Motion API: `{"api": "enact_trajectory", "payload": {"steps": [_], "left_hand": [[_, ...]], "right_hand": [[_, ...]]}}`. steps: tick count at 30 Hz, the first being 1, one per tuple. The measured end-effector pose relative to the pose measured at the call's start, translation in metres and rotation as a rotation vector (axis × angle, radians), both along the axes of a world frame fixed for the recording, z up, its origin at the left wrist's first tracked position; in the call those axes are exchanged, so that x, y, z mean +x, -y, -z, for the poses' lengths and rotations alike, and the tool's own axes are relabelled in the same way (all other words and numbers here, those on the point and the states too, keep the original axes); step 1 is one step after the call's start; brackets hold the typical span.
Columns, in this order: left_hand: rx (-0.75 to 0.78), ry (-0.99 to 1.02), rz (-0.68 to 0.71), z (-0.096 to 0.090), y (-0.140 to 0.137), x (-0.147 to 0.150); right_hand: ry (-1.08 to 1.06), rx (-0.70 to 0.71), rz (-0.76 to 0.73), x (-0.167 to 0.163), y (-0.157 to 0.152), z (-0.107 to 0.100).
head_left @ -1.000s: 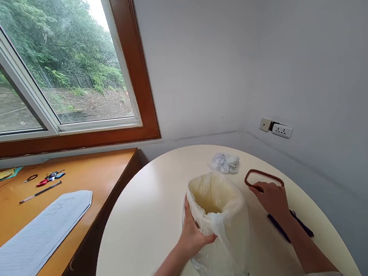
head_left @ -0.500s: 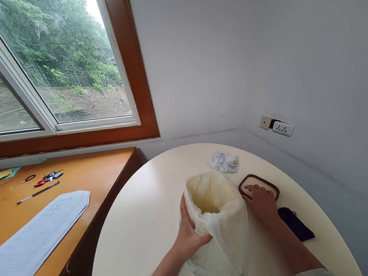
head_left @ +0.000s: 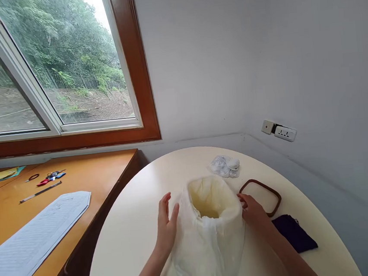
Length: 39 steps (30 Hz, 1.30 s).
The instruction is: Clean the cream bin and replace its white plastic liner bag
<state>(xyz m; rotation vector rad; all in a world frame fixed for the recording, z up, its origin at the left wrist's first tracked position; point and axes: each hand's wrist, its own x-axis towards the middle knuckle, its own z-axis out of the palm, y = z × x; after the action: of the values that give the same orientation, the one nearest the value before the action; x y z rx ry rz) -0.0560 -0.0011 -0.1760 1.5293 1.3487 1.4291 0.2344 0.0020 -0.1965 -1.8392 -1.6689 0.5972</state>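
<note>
A pale trash bin (head_left: 206, 203) stands on the round table, lined with a translucent white bin liner (head_left: 210, 248) folded over its rim. To its left, my left hand (head_left: 166, 226) is open, thumb and fingers apart, close beside the liner without gripping it. My right hand (head_left: 254, 211) is at the right side of the rim, fingers bent and pinched against the liner's edge; the fingertips are partly hidden. Just behind that hand lies a brown rounded rectangular ring (head_left: 275, 193) on the table, its near part covered by the hand.
A crumpled clear plastic bag (head_left: 225, 166) with something white in it lies behind the bin. A dark purple pouch (head_left: 294, 233) rests right of my forearm. The wooden desk (head_left: 105, 171) at left holds papers (head_left: 43, 234), a pen (head_left: 41, 192) and keys (head_left: 53, 176).
My left hand has let go of the bin's left side and opened. My right hand has left the brown ring and moved to the bin's right rim. The bin has shifted slightly left.
</note>
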Motion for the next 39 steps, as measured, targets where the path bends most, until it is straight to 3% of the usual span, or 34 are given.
{"api": "enact_trajectory", "payload": {"steps": [2,4,8,12,16,20,23,28,32,35,39], "left_hand": [[-0.113,-0.21,-0.084,0.004,-0.006,-0.006],[-0.22,-0.463,-0.082,0.009,-0.008,-0.009],[-0.241,-0.732,-0.013,0.011,-0.006,-0.006],[-0.237,-0.582,0.023,0.01,-0.007,-0.005],[-0.26,-0.423,0.021,0.003,-0.012,-0.008],[-0.407,0.089,0.138,-0.022,-0.012,-0.007],[-0.417,0.28,0.173,-0.051,-0.012,-0.003],[-0.191,0.328,0.175,-0.097,-0.018,0.004],[0.007,0.27,0.17,-0.124,-0.008,0.004],[-0.038,0.137,0.202,-0.131,0.01,0.003],[-0.226,-0.016,0.318,-0.12,0.031,0.008]], "right_hand": [[0.052,-0.049,-0.022,-0.002,0.002,0.001],[0.113,-0.078,-0.04,-0.004,0.004,-0.001],[0.231,-0.086,-0.049,-0.007,0.008,-0.008],[0.151,-0.056,-0.029,-0.005,0.008,-0.008],[-0.238,0.024,0.009,-0.002,0.0,-0.009],[-0.72,-0.006,0.021,-0.003,-0.001,-0.028],[-0.928,-0.025,0.027,-0.005,0.001,-0.049],[-1.067,0.073,-0.035,-0.007,-0.005,-0.087],[-1.164,0.187,-0.137,-0.001,0.0,-0.111],[-1.154,0.115,-0.316,0.004,0.017,-0.115],[-0.953,-0.086,-0.535,0.0,0.04,-0.106]]}}
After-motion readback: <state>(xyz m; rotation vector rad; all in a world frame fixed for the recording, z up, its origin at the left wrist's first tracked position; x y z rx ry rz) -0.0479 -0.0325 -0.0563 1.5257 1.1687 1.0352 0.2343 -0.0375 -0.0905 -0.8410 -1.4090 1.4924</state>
